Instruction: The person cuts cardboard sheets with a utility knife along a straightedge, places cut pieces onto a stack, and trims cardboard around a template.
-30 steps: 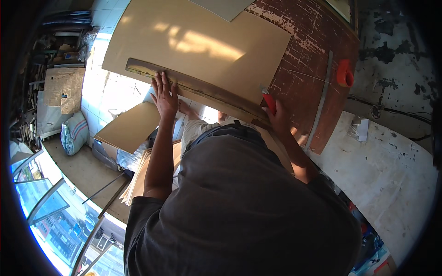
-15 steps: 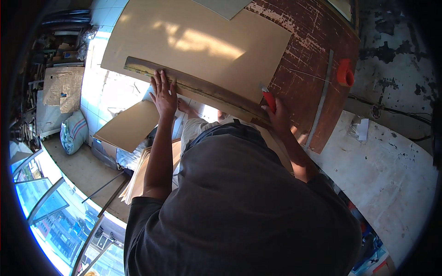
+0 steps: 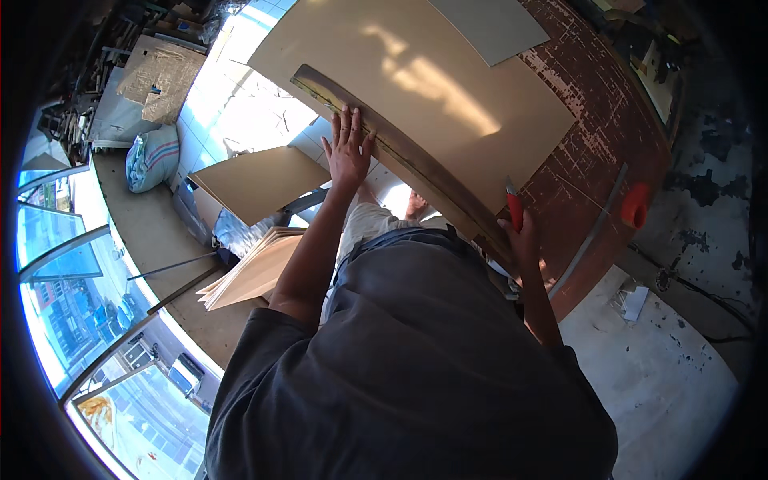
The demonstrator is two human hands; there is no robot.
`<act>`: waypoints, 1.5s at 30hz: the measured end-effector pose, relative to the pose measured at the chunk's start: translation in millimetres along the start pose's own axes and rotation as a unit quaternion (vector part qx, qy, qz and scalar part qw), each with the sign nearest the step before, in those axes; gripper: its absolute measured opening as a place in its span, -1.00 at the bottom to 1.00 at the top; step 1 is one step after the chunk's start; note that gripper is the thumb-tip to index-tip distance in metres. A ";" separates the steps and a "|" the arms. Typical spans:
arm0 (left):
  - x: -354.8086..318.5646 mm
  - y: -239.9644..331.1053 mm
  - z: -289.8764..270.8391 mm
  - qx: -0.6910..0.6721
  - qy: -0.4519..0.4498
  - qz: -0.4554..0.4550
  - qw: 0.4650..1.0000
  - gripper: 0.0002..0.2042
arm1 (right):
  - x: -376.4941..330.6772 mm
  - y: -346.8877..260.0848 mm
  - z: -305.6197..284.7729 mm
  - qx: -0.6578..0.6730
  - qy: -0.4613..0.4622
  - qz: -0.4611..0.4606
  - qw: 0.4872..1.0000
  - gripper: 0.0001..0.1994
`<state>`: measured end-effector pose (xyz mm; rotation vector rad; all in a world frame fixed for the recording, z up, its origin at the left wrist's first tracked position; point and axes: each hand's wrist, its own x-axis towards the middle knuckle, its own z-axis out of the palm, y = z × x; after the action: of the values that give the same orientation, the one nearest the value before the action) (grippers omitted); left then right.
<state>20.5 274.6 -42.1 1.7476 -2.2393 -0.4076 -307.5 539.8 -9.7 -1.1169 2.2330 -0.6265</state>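
Observation:
A large brown cardboard sheet [image 3: 472,136] lies on the worn red-brown table [image 3: 584,144]. Along its near edge runs a long, dark straightedge [image 3: 408,154]. My left hand [image 3: 349,152] presses flat on the straightedge toward its left end, fingers stretched out. In my right hand [image 3: 524,238] is a red utility knife [image 3: 514,206], its blade pointing away from me, near the sheet's right corner and the straightedge's right end. Whether the blade touches the cardboard I cannot tell. A smaller grey sheet [image 3: 496,32] overlaps the cardboard's far edge.
A red tape roll [image 3: 635,206] and a thin metal strip [image 3: 592,232] lie at the table's right. Below left are a brown board [image 3: 260,182] and a stack of thin sheets [image 3: 256,272]. A stuffed sack [image 3: 152,158] stands on the floor, left. A whitish surface [image 3: 640,376] is at lower right.
The view has turned, so the table and sheet appear further right and more slanted. My left hand still presses the straightedge, and my right hand still holds the utility knife.

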 end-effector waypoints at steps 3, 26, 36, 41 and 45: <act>0.5 -2.0 1.3 -0.007 0.004 -0.010 1.000 -0.36 | 1.2 3.0 2.2 0.013 0.006 -0.021 1.000 -0.56; 0.8 1.8 -4.2 -0.013 -0.027 -0.034 0.999 -0.35 | 6.4 6.6 -1.4 0.015 -0.046 -0.006 0.999 -0.55; 2.4 6.4 -6.2 0.056 -0.039 -0.020 0.997 -0.25 | 1.1 9.8 -1.3 0.003 -0.041 0.008 0.999 -0.51; 7.1 27.1 -23.3 0.021 -0.073 -0.011 0.997 0.22 | 2.4 6.6 -1.7 0.020 -0.040 0.034 0.998 -0.54; 9.7 36.5 -25.7 0.030 -0.108 -0.020 0.994 0.26 | 2.3 -6.4 -1.9 0.001 -0.032 0.014 0.999 -0.56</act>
<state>-4.7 272.2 -4.1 1.8623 -2.3877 -0.5679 -306.3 534.7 -5.0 -1.0876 2.1896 -0.5742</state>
